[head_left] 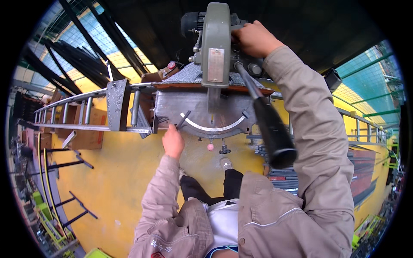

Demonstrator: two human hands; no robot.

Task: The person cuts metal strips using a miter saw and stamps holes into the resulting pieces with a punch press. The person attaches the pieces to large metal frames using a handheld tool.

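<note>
Grey, its pale label [216,64] illegible, the saw [216,30] stood over a metal table [171,102], right hand [257,39] curled against it, half-curled left hand [173,141] by a dark bar [184,117], holds unclear.

A metalworking shop, judging by the cut-off saw [216,43], roller track [89,111] and stacked bars [282,184] (yellow floor [116,185] beneath).

The right hand [256,39]'s fingertips are hidden at the saw [217,32]. Lower left of it, the blade [214,101] is blurred. The left hand [173,143]'s grip is unclear; below both hands, the jacket [275,210] is cut off.
</note>
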